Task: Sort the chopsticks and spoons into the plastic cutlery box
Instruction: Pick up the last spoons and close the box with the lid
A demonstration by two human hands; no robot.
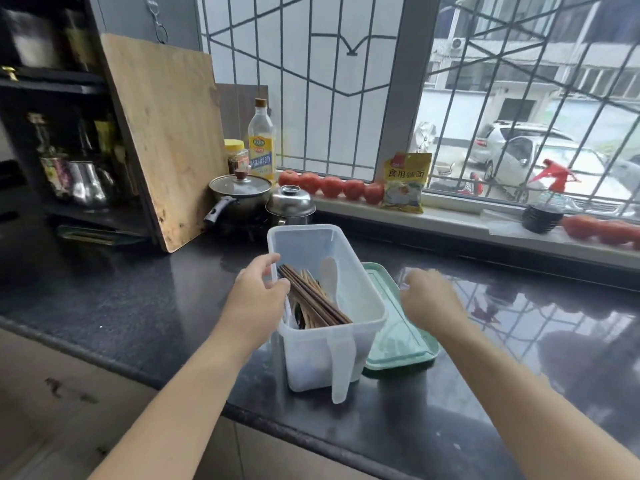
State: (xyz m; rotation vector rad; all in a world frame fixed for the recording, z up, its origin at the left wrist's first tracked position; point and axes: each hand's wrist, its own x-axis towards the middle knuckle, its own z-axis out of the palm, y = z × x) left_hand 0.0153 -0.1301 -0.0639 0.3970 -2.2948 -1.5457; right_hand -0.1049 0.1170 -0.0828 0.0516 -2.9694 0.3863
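While hands point(258, 292) flank it, cutlery box point(363, 306)

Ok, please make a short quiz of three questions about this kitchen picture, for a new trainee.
1. True or false: the green lid is closed on the plastic cutlery box.
2. What lies beside the chopsticks in the box: A) white spoon, B) a fork, C) a knife?
3. Which hand touches the box rim?

Key:
1. False; it lies on the counter beside the box.
2. A.
3. The left hand; the right hand is over the lid.
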